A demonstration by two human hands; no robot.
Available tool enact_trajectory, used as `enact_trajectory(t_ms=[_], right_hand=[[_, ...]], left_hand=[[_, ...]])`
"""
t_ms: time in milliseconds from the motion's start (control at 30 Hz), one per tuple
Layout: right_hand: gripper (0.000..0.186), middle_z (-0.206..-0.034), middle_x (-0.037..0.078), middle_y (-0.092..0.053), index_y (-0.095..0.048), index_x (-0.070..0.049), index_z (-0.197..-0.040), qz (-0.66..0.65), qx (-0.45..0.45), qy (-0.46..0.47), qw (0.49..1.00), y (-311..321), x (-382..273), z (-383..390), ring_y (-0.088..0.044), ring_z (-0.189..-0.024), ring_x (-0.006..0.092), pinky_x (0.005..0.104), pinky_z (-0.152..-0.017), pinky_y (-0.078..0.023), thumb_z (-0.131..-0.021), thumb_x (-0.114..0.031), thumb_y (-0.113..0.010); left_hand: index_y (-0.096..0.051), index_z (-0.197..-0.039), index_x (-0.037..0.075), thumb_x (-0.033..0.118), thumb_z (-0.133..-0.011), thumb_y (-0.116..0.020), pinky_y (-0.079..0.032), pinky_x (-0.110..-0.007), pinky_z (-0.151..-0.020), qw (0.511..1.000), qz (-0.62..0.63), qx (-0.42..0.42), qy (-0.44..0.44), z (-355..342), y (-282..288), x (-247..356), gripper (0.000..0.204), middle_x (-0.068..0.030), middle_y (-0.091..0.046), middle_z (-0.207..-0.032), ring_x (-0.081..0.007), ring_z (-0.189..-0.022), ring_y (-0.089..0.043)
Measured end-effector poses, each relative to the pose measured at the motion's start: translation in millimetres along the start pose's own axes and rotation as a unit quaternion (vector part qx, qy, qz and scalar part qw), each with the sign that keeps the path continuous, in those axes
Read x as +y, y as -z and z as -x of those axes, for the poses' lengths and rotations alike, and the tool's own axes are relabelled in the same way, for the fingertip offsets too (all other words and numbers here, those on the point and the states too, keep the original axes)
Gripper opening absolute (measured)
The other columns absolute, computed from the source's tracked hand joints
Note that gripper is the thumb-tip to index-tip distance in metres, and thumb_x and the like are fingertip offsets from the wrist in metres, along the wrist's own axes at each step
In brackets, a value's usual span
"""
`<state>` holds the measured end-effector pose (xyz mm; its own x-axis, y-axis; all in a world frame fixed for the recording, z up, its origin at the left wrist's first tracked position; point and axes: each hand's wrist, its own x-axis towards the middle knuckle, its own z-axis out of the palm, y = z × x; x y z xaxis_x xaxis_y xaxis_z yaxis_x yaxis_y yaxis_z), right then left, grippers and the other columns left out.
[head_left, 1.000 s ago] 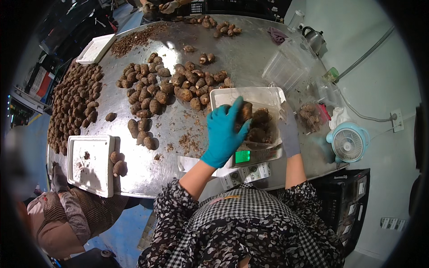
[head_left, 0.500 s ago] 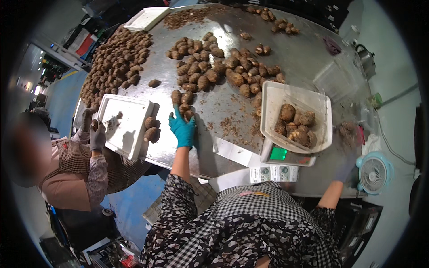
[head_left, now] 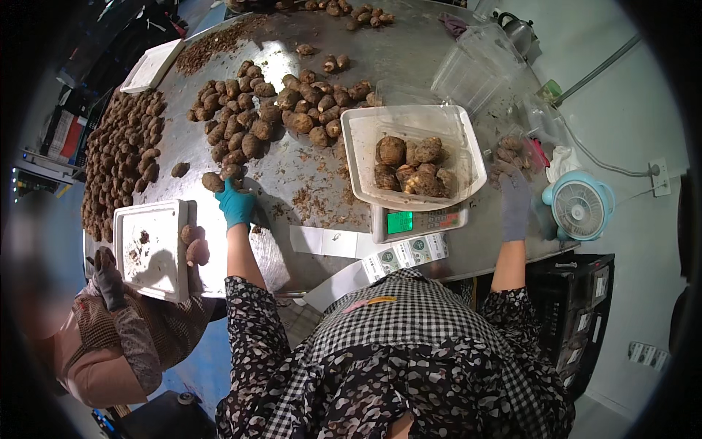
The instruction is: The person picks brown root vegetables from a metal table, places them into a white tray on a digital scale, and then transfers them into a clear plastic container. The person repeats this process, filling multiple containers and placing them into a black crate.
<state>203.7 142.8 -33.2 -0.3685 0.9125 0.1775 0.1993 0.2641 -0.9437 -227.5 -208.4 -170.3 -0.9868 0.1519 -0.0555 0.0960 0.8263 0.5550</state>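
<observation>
Roots (head_left: pixel 409 167) lie in a white tub (head_left: pixel 349 146) on the scale (head_left: pixel 380 224). Left of the scale, the left hand (head_left: pixel 235 207), in a teal glove, is against loose brown roots (head_left: pixel 212 181); its grip cannot be told. Right of the scale, the grey-gloved right hand (head_left: pixel 515 203) is at a small heap (head_left: pixel 510 151) of roots, its fingers too blurred to tell; further right stands a blue fan (head_left: pixel 579 205).

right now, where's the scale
In the head view, the scale sits right of centre, under the tray of tubers, left of the right hand.
</observation>
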Motion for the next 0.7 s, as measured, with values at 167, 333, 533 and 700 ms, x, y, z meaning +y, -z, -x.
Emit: enact_trajectory(t_ms=[167, 333, 533, 700], right_hand=[[0.024, -0.100, 0.004, -0.062, -0.062, 0.001, -0.107, 0.000, -0.002, 0.019, 1.000, -5, -7, 0, -0.054, -0.085, 0.0094, 0.0222, -0.076, -0.043, -0.087, -0.003, -0.049], [0.023, -0.099, 0.006, -0.064, -0.062, 0.002, -0.106, 0.070, 0.009, 0.066, 0.995, -7, -37, 4, -0.056, -0.086, 0.0110, 0.0226, -0.077, -0.043, -0.087, -0.002, -0.048], [0.018, -0.095, 0.009, -0.064, -0.062, 0.003, -0.099, -0.047, -0.094, 0.057, 0.993, -44, -61, 35, -0.060, -0.087, 0.0160, 0.0293, -0.079, -0.046, -0.086, 0.003, -0.049], [0.018, -0.092, 0.012, -0.064, -0.062, 0.002, -0.096, 0.071, -0.268, 0.282, 0.918, -81, -109, 54, -0.062, -0.088, 0.0211, 0.0286, -0.078, -0.047, -0.083, 0.005, -0.050]], left_hand=[[-0.049, -0.124, 0.010, 0.010, -0.071, -0.068, -0.049, -0.037, -0.081, 0.993, 0.050, 0.094, -0.050, -21, -29, -35, 0.056, -0.0168, -0.053, -0.105, -0.0318, -0.090, -0.059], [-0.054, -0.116, 0.007, 0.012, -0.085, -0.058, -0.050, -0.026, -0.060, 0.781, 0.586, -0.212, 0.044, 12, -40, -16, 0.032, -0.0086, -0.063, -0.100, -0.0173, -0.077, -0.061], [-0.045, -0.120, -0.002, 0.025, -0.090, -0.045, -0.046, -0.025, -0.039, 0.332, 0.775, -0.486, 0.230, 129, -1, 107, 0.040, -0.0200, -0.053, -0.110, -0.0235, -0.070, -0.056], [-0.050, -0.122, 0.005, 0.025, -0.088, -0.055, -0.047, -0.027, -0.047, 0.522, 0.745, -0.376, 0.179, 131, -6, 104, 0.040, -0.0120, -0.058, -0.111, -0.0193, -0.074, -0.057]])
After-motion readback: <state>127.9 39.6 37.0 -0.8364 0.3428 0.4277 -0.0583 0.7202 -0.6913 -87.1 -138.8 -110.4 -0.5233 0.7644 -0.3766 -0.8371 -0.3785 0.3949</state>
